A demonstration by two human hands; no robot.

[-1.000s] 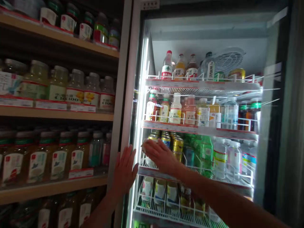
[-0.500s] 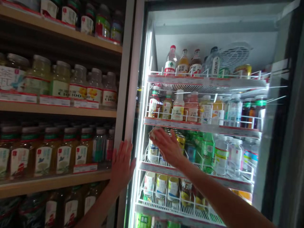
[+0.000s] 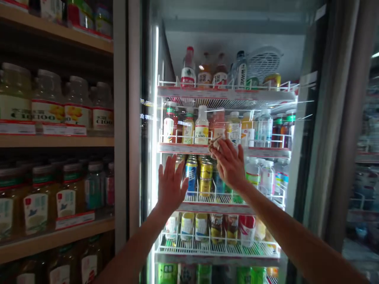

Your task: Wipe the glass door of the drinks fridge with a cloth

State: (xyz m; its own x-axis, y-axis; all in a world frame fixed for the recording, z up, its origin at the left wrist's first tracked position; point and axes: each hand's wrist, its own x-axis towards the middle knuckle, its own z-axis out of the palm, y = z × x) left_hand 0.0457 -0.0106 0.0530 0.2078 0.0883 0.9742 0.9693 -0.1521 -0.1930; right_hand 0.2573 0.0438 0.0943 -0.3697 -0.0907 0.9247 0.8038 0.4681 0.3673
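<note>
My right hand (image 3: 230, 162) is closed on a crumpled, pale brownish cloth (image 3: 215, 146), pressed against the glass door (image 3: 177, 23) of a lit drinks fridge. The cloth is at the height of the second shelf. To its left and a bit lower, my left hand (image 3: 171, 183) lies flat with fingers spread, seemingly on the same glass. Behind the glass, between my hands, stand a blue can (image 3: 191, 177) and a gold can (image 3: 205, 177). Part of the bottle row is hidden behind my right hand.
Wooden shelves (image 3: 59, 141) with rows of bottles stand on the left, past a grey upright frame (image 3: 121, 118). Inside the fridge, white wire racks (image 3: 219, 248) hold bottles and cans. Another stocked fridge shelf (image 3: 367, 157) shows dimly at the far right.
My right hand has moved right and slightly up across the glass with the cloth. My left hand has come off the frame side onto the door area. The view has turned right.
</note>
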